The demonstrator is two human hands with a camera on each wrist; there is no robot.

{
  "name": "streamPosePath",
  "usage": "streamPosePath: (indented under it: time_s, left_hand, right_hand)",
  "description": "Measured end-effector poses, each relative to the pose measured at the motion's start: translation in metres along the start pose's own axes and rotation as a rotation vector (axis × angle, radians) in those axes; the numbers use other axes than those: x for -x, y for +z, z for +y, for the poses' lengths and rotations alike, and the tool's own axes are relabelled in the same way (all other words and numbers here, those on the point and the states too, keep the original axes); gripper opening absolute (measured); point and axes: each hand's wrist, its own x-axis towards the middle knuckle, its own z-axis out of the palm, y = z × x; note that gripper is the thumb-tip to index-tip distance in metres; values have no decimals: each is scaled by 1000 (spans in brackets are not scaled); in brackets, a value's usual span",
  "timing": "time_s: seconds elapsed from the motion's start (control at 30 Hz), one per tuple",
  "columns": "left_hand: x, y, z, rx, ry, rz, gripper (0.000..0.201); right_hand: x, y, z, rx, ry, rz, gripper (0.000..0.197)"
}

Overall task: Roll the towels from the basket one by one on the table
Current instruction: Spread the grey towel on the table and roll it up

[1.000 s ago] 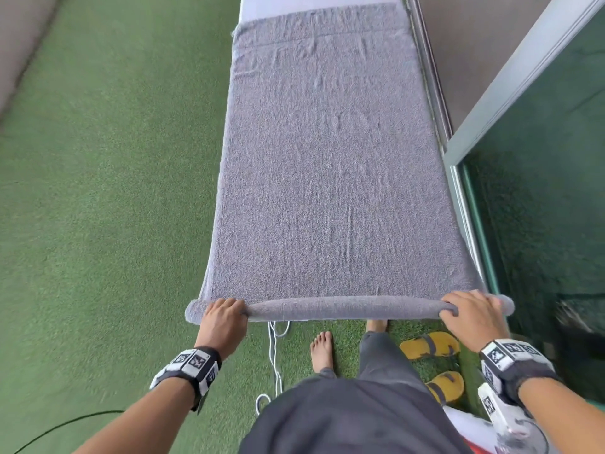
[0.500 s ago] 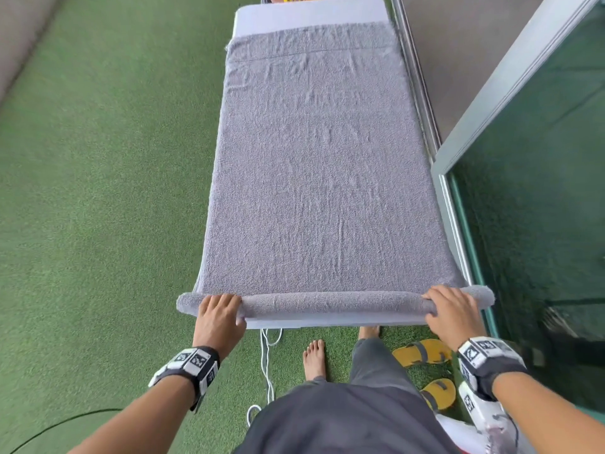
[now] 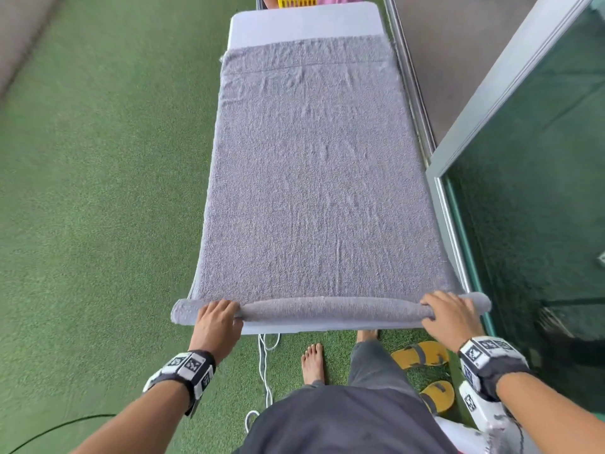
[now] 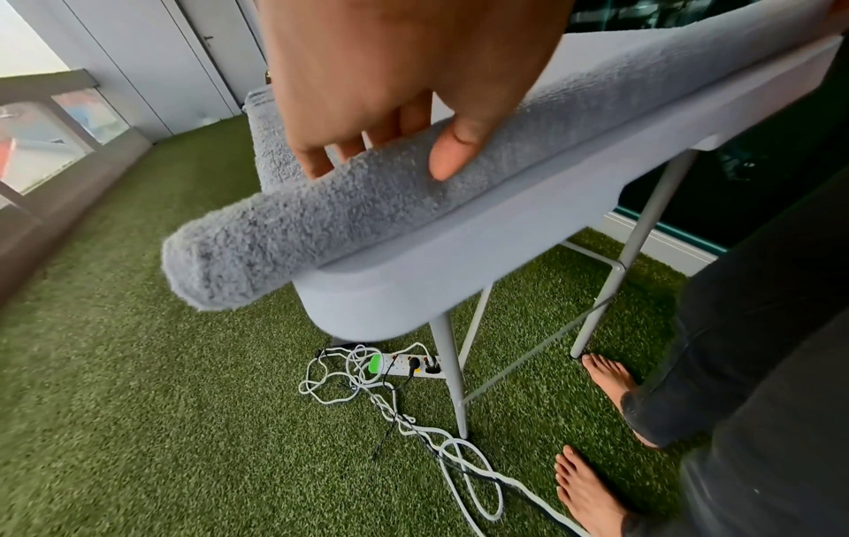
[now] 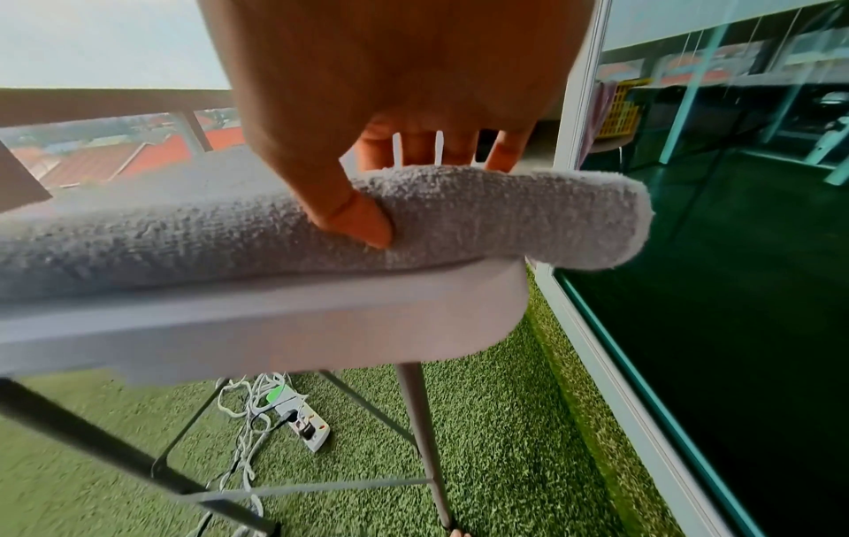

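- A grey terry towel (image 3: 320,178) lies spread flat along a narrow white folding table (image 3: 304,22), covering nearly the whole top; a bare strip of table shows only at the 12 o'clock end.
- The towel's pile is nubbly and faintly creased, with a woven band crossing it near the far hem.
- At 6 o'clock its near edge is wound into a slim, even roll (image 3: 330,311) that sits along the table's near edge; both ends of the roll overhang the table's sides.
- The left hand (image 3: 217,322) grasps the roll near its 9 o'clock end: fingers curled over the top, thumb pressed into the near face, as the left wrist view shows.
- The right hand (image 3: 450,317) grasps the roll near its 3 o'clock end in the same way, thumb dug into the pile.
- A yellow slatted basket (image 3: 296,0) peeps in beyond the table at 12 o'clock, with pink cloth beside it.
- Under the table a white power strip (image 4: 411,365) and tangled cables lie on artificial grass (image 3: 98,191).
- Yellow sandals (image 3: 422,353) lie at 5 o'clock beside the person's bare feet.
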Motion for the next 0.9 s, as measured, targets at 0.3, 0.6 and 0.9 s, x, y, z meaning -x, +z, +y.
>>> streamPosePath:
  time_s: [0.3, 0.6, 0.9]
  left_hand:
    - [3, 17, 1, -51, 32, -21, 61]
    - [-21, -1, 12, -51, -44, 74, 42]
    - [-21, -9, 10, -78, -39, -23, 19]
  right_hand:
    - [4, 12, 1, -14, -31, 73, 52]
    - [-18, -8, -1, -35, -34, 287, 38]
    - [-8, -1, -1, 39, 45, 63, 42]
